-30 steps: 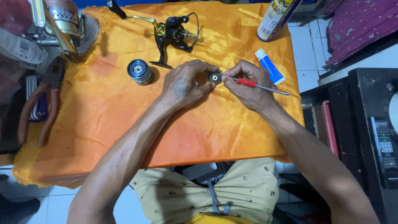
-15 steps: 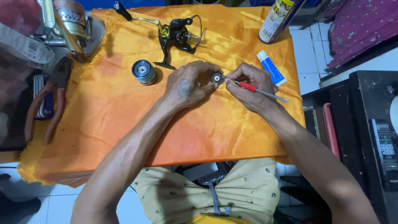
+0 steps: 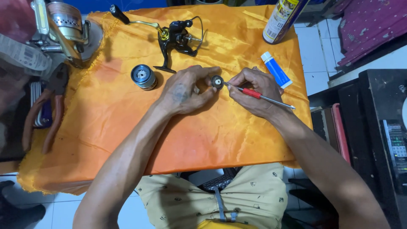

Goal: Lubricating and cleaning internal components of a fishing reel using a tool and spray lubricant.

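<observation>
My left hand (image 3: 186, 91) pinches a small round black part (image 3: 217, 82) between thumb and fingers, just above the orange cloth (image 3: 127, 127). In my right hand (image 3: 252, 91) is a thin tool with a red grip (image 3: 258, 95); its tip touches the round part's centre. A black and gold spinning reel body (image 3: 176, 40) lies just beyond my hands. A grey spool (image 3: 143, 76) stands on the cloth left of my left hand.
A blue and white tube (image 3: 275, 69) lies right of my right hand, a spray can (image 3: 282, 19) behind it. Another metal reel (image 3: 63, 29) and orange-handled pliers (image 3: 44, 114) sit at the left edge. Dark equipment (image 3: 377, 127) stands at the right.
Both hands stay together on the small round part with the tool tip at it. Only the view has shifted slightly.
</observation>
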